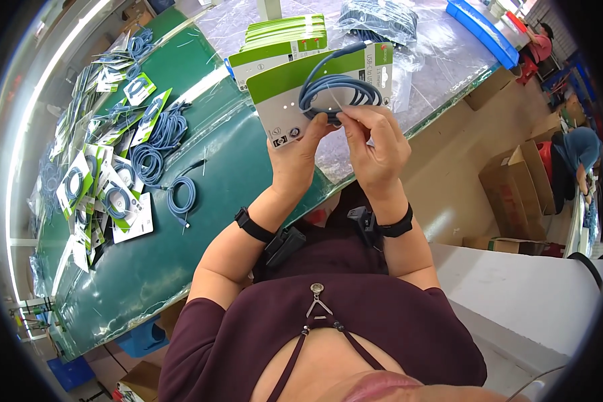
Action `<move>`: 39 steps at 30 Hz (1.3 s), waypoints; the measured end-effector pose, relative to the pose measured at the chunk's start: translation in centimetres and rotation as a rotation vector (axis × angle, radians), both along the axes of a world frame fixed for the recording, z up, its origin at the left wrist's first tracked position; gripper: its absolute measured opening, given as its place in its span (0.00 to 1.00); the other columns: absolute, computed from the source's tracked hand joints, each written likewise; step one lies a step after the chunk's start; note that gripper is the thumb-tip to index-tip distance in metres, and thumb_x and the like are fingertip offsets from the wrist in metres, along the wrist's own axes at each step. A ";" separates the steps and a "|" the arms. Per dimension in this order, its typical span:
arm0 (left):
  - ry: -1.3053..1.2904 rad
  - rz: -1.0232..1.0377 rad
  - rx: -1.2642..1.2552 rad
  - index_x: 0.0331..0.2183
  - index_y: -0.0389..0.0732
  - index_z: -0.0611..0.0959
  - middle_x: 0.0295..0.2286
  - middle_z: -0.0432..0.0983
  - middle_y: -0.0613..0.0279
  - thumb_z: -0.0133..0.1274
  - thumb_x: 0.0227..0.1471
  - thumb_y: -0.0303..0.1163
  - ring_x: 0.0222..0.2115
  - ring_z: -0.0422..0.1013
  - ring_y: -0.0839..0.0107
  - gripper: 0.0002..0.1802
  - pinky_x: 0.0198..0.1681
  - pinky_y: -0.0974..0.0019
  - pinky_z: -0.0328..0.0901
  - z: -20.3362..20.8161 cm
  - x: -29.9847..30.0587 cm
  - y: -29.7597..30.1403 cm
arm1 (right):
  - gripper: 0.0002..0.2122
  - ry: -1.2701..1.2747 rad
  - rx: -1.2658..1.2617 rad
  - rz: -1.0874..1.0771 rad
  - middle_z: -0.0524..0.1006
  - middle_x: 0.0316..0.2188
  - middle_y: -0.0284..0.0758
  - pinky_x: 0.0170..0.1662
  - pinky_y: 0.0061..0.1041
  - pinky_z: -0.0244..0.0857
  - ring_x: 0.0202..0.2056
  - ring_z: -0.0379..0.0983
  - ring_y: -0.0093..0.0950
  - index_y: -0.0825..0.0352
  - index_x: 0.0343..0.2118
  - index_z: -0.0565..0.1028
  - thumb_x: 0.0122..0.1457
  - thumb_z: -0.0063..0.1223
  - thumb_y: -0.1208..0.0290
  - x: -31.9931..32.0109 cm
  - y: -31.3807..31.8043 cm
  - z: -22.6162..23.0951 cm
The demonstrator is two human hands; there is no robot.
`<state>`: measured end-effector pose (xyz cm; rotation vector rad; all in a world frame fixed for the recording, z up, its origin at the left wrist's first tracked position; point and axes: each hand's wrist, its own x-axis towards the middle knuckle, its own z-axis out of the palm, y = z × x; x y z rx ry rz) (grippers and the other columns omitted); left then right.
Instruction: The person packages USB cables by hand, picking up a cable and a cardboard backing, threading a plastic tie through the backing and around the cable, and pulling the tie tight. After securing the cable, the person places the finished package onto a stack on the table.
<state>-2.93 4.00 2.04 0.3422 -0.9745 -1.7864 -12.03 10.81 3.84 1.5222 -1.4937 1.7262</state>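
Note:
In front of me a green and white packaging card (275, 110) is held up at a slant. A coiled blue cable (342, 87) lies against its face. My left hand (293, 161) is closed on the card's lower edge, its thumb pressing beside the coil. My right hand (380, 144) is closed in a pinch at the lower part of the coil, on a thin pale tie (336, 99) that runs across the loops. Behind the held card stands a stack of similar cards (285, 32) on the table.
To the left, a pile of carded blue cables (117, 201) spreads over the green tabletop (228, 167), with a loose cable coil (181, 195) beside it. Plastic-wrapped cables (382, 20) and a blue tray (482, 33) sit farther back. Cardboard boxes (512, 194) and another person (579, 147) are at right.

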 end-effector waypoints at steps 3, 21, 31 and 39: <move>0.003 0.020 -0.008 0.41 0.31 0.75 0.35 0.76 0.57 0.56 0.51 0.19 0.32 0.75 0.70 0.13 0.37 0.65 0.75 0.0 0.1 -0.3 | 0.11 0.080 0.028 -0.097 0.76 0.28 0.34 0.25 0.20 0.66 0.22 0.72 0.22 0.69 0.34 0.77 0.47 0.60 0.86 -0.1 0.3 0.6; -0.140 0.213 -0.256 0.34 0.32 0.79 0.29 0.79 0.61 0.59 0.49 0.22 0.27 0.74 0.78 0.08 0.30 0.75 0.69 -0.3 0.5 -1.2 | 0.11 0.283 0.134 -0.275 0.71 0.22 0.34 0.25 0.28 0.64 0.22 0.69 0.31 0.66 0.28 0.76 0.40 0.57 0.87 0.3 0.4 1.0; -0.178 0.296 -0.352 0.33 0.32 0.79 0.25 0.76 0.66 0.62 0.46 0.21 0.25 0.70 0.82 0.10 0.27 0.77 0.66 -0.9 0.6 -1.5 | 0.11 0.233 0.154 -0.271 0.72 0.24 0.34 0.28 0.29 0.65 0.26 0.70 0.32 0.66 0.28 0.76 0.40 0.56 0.87 0.7 0.3 0.8; -0.285 0.352 -0.489 0.32 0.33 0.80 0.24 0.76 0.66 0.63 0.44 0.21 0.23 0.69 0.82 0.10 0.24 0.76 0.64 -1.3 0.9 -1.6 | 0.11 0.229 0.163 -0.253 0.72 0.25 0.35 0.29 0.30 0.66 0.26 0.70 0.33 0.66 0.29 0.76 0.40 0.56 0.87 0.6 0.2 0.7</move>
